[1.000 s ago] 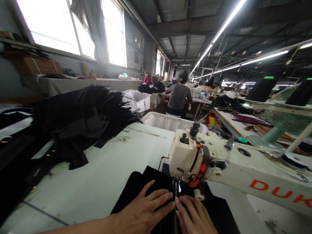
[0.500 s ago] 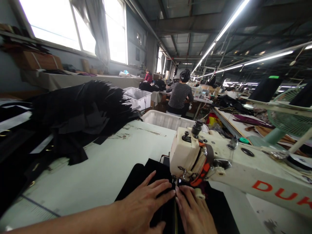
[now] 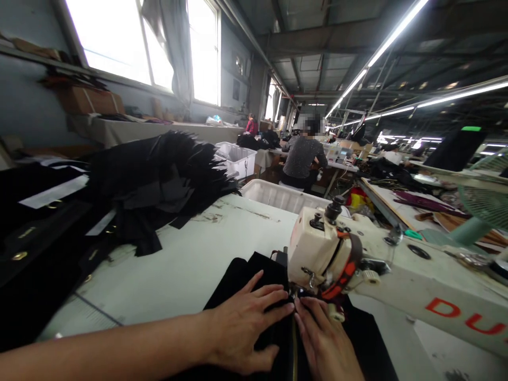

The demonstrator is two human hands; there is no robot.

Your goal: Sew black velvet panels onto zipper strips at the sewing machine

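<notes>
Under the head of a white sewing machine (image 3: 307, 248) lies a piece of black fabric (image 3: 254, 267). A thin gold-coloured strip, which looks like a zipper (image 3: 294, 352), runs through it toward me from the presser foot. My left hand (image 3: 248, 323) lies on the fabric left of the strip, fingers spread, its fingertips close to the presser foot. To the right of the strip, my right hand (image 3: 323, 338) has its fingers bent and held together on the fabric, just in front of the foot. The needle tip is hard to make out.
A heap of black cut pieces (image 3: 159, 180) covers the left of the pale tabletop (image 3: 178, 280). Behind the table stands a white plastic bin (image 3: 273, 196). A seated person (image 3: 304, 159) works beyond it. A green fan (image 3: 484, 211) is at the right.
The whole view has shifted, so the machine and table sit further right. Both hands stay on the fabric beside the presser foot, in nearly the same pose.
</notes>
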